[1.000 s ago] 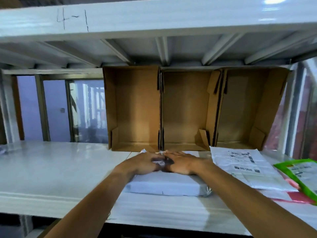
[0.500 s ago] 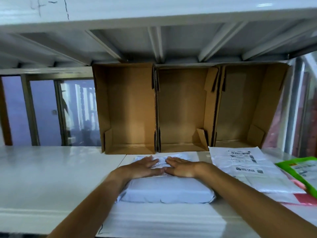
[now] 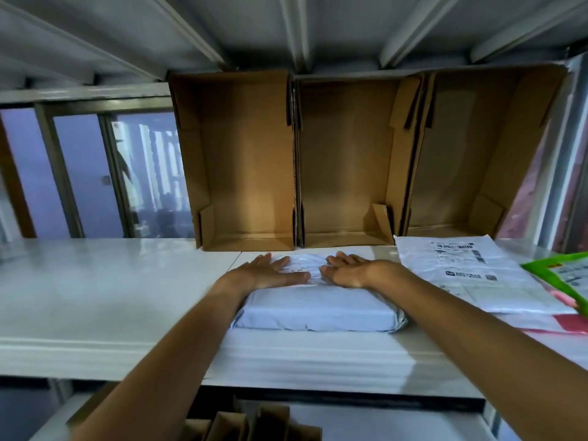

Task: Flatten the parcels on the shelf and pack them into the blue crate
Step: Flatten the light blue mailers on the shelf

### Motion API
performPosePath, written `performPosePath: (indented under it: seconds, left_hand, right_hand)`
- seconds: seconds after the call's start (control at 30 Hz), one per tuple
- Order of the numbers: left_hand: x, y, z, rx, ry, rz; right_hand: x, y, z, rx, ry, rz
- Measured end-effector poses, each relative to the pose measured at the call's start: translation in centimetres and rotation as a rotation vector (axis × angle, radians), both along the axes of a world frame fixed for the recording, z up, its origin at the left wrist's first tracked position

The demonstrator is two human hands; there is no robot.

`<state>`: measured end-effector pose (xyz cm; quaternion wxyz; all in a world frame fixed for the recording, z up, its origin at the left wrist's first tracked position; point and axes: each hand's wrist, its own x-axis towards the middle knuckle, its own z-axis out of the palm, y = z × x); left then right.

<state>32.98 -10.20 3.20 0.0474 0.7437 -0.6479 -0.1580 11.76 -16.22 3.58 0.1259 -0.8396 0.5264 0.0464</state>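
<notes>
A plump grey-white parcel (image 3: 318,310) lies near the front edge of the white shelf (image 3: 111,281). My left hand (image 3: 270,273) presses flat on its far left top, fingers straight. My right hand (image 3: 348,273) presses on its far right top with fingers loosely bent, a small gap between the two hands. A flat white parcel (image 3: 467,272) with printed labels lies to the right. A green parcel (image 3: 563,278) overlaps it at the right edge, with a red parcel (image 3: 569,323) beneath. The blue crate is not in view.
Three open cardboard boxes (image 3: 248,160) (image 3: 346,160) (image 3: 477,151) stand on their sides at the back of the shelf. The upper shelf's ribbed underside (image 3: 286,27) hangs close overhead. Cardboard pieces (image 3: 251,424) show on the level below. Windows (image 3: 89,173) lie behind at left.
My hands have slid apart on the parcel top, from touching each other to a small gap. The view has moved closer and tilted down.
</notes>
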Motion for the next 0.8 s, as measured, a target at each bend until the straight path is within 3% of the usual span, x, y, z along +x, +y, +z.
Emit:
performPosePath:
  seconds: [0.17,0.27,0.4,0.5,0.63,0.8]
  left_hand:
    - [-0.3,0.8,0.9,-0.004,-0.025,-0.009]
    - [-0.7,2.6,3.0,-0.081,-0.026,-0.082]
    - [-2.4,6.7,5.6,-0.230,0.207,-0.198]
    - [-3.7,9.7,4.8,-0.318,0.202,-0.259]
    - [-5.2,11.5,1.8,-0.324,0.023,-0.234]
    - [-6.5,11.8,0.4,-0.471,-0.442,-0.184]
  right_hand:
    - [0.0,1.1,0.8,-0.028,0.034,-0.007]
    - [0.1,2.2,1.6,-0.145,0.022,0.033]
    - [-0.6,5.4,3.9,-0.163,-0.249,0.089]
    - [-1.1,9.0,5.2,-0.057,-0.267,0.125]
    - [-1.0,11.6,3.2,-0.183,-0.087,0.186]
    - [-1.1,13.1,0.9,-0.471,-0.043,0.248]
